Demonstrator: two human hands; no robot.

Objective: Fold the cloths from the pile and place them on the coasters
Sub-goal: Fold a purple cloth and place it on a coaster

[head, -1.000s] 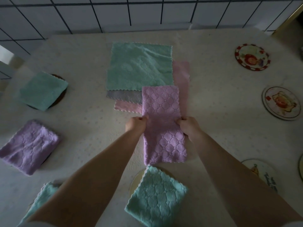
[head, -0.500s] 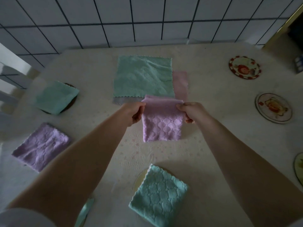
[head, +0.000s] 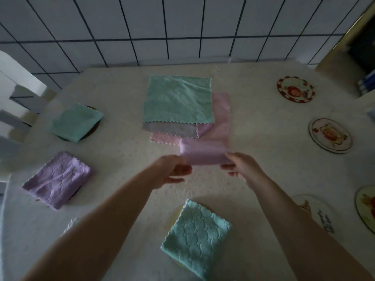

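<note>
- Both hands are up over the middle of the desk (head: 263, 159), and between them hangs the folded pink cloth (head: 203, 154), clear of the surface.
- The left hand (head: 172, 171) has its fingers (head: 179, 170) clamped on the cloth's left end; the right hand (head: 241, 167) pinches the right end the same way.
- The cloth's long axis runs left to right, hand to hand, just in front of the pile (head: 178, 102).
- On the pile: a green cloth on top, grey and pink ones peeking out beneath it.
- Now the key relation: the bare coasters lie to the right, the striped-rim coaster (head: 295, 89) far back and the bear coaster (head: 330, 135) nearer. The right hand is closer to both.
- The left-side spots look taken: a green folded cloth (head: 76, 122) and a purple folded cloth (head: 57, 179) already cover theirs, and a teal folded cloth (head: 195, 238) sits up front.
- My call: a swing to the right is next, probably led by the right hand.
</note>
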